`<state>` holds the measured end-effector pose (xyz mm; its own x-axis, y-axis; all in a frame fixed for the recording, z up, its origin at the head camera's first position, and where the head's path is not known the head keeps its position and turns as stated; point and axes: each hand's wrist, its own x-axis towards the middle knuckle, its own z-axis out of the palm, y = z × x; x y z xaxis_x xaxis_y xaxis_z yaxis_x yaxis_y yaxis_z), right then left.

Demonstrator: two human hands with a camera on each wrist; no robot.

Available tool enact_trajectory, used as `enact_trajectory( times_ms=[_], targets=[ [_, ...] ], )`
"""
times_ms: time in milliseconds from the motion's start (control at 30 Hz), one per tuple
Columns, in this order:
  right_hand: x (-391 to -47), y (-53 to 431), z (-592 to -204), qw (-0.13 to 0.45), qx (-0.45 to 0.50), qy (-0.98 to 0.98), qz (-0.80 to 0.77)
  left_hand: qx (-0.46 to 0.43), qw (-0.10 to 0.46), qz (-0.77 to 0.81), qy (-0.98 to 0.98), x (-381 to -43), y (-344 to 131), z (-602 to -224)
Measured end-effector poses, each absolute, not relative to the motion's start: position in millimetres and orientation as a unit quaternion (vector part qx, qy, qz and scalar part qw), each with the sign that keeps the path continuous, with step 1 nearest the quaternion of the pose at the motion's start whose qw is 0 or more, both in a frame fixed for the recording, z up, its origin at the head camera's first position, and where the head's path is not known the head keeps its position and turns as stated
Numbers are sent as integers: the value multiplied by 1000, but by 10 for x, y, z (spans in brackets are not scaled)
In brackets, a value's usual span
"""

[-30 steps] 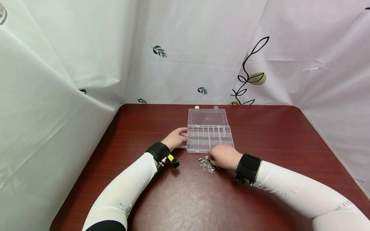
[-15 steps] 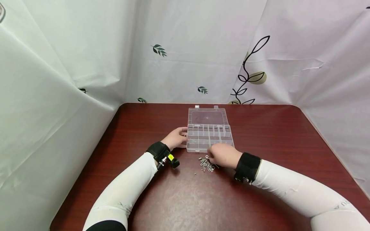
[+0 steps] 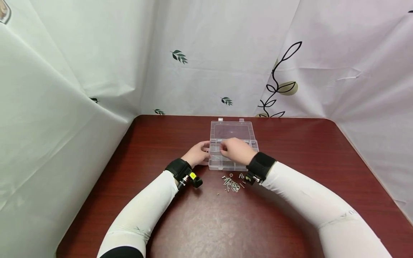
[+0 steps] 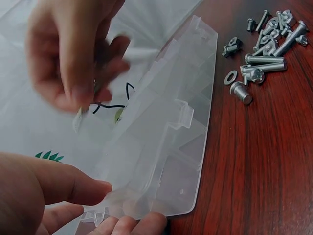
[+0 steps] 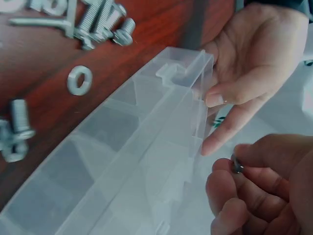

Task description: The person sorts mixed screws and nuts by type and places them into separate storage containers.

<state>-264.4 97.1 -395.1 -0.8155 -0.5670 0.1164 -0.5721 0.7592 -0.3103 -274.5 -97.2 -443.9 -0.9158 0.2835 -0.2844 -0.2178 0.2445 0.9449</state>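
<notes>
A clear plastic compartment box (image 3: 214,167) stands on the table with its lid (image 3: 230,131) laid back. My left hand (image 3: 195,154) rests against the box's left side, fingertips and thumb touching its wall, fingers fairly straight. Over the compartments is my right hand (image 3: 238,150), which pinches a small silvery metal fastener (image 5: 237,166) between thumb and index finger. Its exact kind is mostly hidden by the fingers. In front of the box lies a loose pile of bolts (image 4: 268,67), nuts and washers; one flat washer (image 5: 79,81) lies apart, nearer the box.
A lone tiny screw (image 3: 217,194) lies on the dark red table (image 3: 206,229), left of the pile. White patterned cloth (image 3: 206,79) hangs behind the table and at both sides. Both wrists wear black straps.
My right hand has moved from the pile's right edge up and leftward over the box, now pinching a small fastener. More nuts and bolts show where it was. My left hand stays at the box.
</notes>
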Motion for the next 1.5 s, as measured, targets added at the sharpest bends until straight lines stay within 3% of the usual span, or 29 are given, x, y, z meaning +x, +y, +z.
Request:
enact_trajectory(
  times_ms=[433, 900, 1133, 1367, 1500],
  targets=[
    [-2852, 715, -4008, -19, 312, -944, 102, 24, 194, 594, 781, -2757, -938, -4435],
    [-2894, 760, -4092, -23, 321, -941, 103, 21, 199, 597, 777, -2749, -917, -4421],
    [-2801, 842, -4062, -13, 328, -935, 136, 24, 198, 600, 775, -2713, -941, -4418],
    [-2561, 970, -4010, 43, 376, -917, 124, 18, 197, 609, 768, -2721, -965, -4418],
    [-2388, 1064, -4013, 33, 411, -905, 106, 16, 198, 619, 760, -2747, -963, -4450]
  ],
)
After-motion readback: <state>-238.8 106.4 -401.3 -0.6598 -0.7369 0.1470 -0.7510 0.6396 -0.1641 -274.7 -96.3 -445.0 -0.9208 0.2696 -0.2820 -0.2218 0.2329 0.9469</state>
